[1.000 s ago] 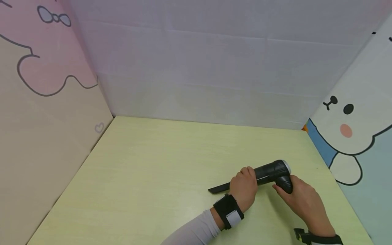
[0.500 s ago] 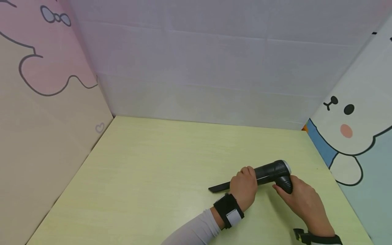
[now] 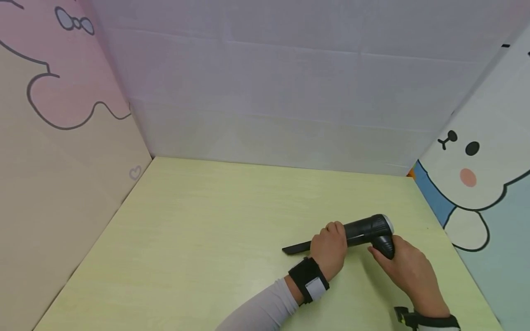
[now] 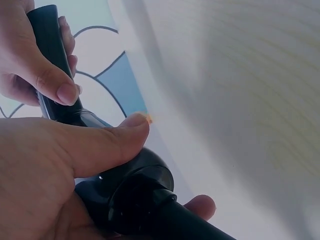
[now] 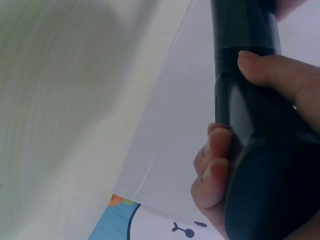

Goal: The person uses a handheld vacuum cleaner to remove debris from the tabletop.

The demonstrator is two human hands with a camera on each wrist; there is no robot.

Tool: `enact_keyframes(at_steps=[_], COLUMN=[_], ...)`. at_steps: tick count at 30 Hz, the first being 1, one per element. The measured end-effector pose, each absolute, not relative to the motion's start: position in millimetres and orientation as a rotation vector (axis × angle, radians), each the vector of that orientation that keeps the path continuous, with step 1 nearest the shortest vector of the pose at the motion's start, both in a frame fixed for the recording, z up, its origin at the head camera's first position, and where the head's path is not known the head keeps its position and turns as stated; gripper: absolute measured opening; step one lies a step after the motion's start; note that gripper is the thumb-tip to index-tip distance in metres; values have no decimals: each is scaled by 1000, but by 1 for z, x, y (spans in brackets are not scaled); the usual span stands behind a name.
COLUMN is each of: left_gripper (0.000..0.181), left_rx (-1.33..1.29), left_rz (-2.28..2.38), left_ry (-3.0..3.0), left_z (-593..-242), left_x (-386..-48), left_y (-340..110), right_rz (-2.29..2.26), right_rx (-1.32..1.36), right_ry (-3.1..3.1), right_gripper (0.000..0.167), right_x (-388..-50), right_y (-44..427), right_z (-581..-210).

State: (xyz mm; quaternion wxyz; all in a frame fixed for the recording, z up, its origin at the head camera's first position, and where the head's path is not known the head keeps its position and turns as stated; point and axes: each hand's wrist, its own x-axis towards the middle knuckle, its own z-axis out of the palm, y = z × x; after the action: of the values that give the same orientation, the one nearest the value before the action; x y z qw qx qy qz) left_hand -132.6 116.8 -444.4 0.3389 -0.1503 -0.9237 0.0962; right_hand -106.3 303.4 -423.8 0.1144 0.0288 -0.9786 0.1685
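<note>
A black handheld vacuum cleaner [image 3: 363,230] with a long flat crevice nozzle [image 3: 296,248] is held at the right side of the table, its nozzle pointing left. My left hand [image 3: 329,248] wraps round the front of it, where the nozzle joins the body. In the left wrist view, the left thumb [image 4: 112,145] lies along the dark casing. My right hand [image 3: 411,271] grips the angled handle [image 3: 384,247] at the other end. From the right wrist, the right thumb [image 5: 262,69] presses on the casing and the fingers [image 5: 212,170] curl round the handle.
The pale yellow tabletop [image 3: 198,220] stretches out to the left. A whitish panel [image 3: 265,92] stands behind it. Printed side panels flank it, with a cartoon face on the right one [image 3: 497,193] and pink shapes on the left one [image 3: 74,101].
Both hands and the vacuum cleaner have risen very slightly in the head view, the nozzle tip most. The grips look the same.
</note>
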Motion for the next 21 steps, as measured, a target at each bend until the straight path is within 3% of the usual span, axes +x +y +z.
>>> enact_keyframes(at_steps=[21], left_gripper=[22], left_rx=[-475], left_rz=[229], left_ry=[-2359], left_z=[-445], left_x=[-183], left_y=[105], right_rz=[526], right_rx=[-15], right_ry=[-2821], right_gripper=[46], right_x=[-136], right_y=[286], right_z=[-418])
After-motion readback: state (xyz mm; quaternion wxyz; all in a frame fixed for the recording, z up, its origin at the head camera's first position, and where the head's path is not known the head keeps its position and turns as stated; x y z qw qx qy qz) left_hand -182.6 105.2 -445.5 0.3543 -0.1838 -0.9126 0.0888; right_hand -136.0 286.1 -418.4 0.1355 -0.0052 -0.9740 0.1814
